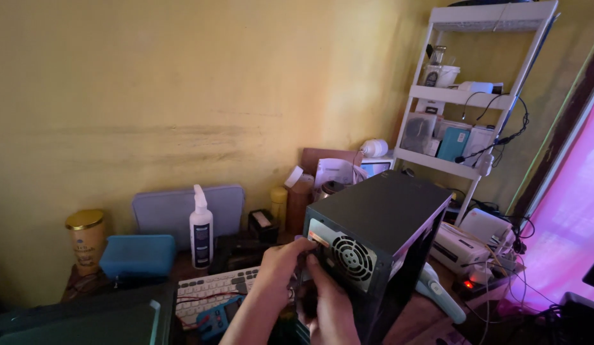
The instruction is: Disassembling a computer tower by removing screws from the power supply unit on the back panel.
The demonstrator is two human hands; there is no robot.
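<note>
A black computer case [386, 217] stands tilted on the desk, its rear panel facing me with the round fan grille [351, 255] of the power supply showing. My left hand [279, 271] reaches up to the upper left corner of that rear panel, fingers curled against it beside the grille. Just below, my right hand [332, 310] grips the dark lower part of the rear panel. What the fingertips pinch is too dark to make out.
Left of the case lie a white keyboard [210, 291], a blue multimeter [215, 317], a white spray bottle [201, 233], a blue box [138, 255] and a gold-lidded tin [86, 237]. A white shelf unit [463, 99] and white devices with cables [463, 246] crowd the right.
</note>
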